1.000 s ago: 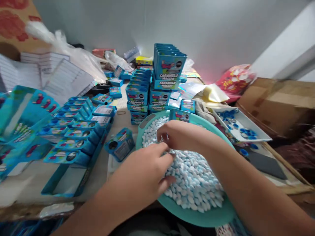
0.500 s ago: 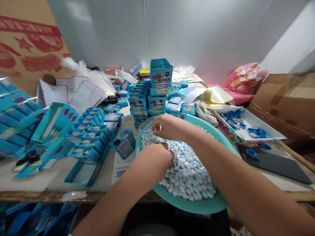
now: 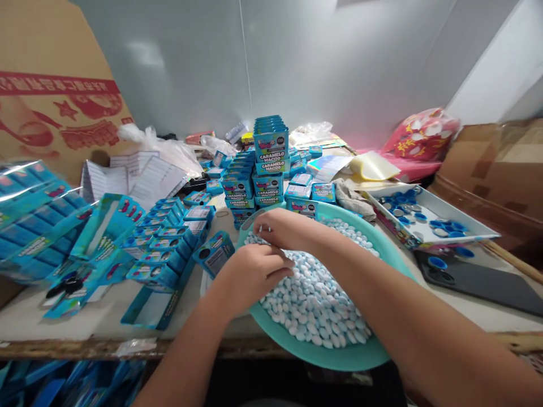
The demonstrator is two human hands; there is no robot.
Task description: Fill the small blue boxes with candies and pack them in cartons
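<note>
A teal basin (image 3: 382,254) full of small white and pale blue candies (image 3: 314,299) hangs over the table's front edge. My left hand (image 3: 250,271) rests in the candies at the basin's left side, fingers curled and closed on something I cannot make out. Just beyond it, my right hand (image 3: 284,226) hovers over the candies with fingertips pinched on a small item too tiny to name. A single blue candy box (image 3: 214,254) lies on the table left of the basin.
Stacks of blue "Caramelo Macizo" boxes (image 3: 265,164) stand behind the basin, and rows of the same boxes (image 3: 169,237) fill the left. A white tray of blue caps (image 3: 428,223) and a dark phone (image 3: 475,280) lie to the right. Cardboard cartons (image 3: 496,169) border both sides.
The view has tilted up and back. Both hands have shifted slightly toward the basin's left rim, and the left hand has moved from beside the right hand down into the candies.
</note>
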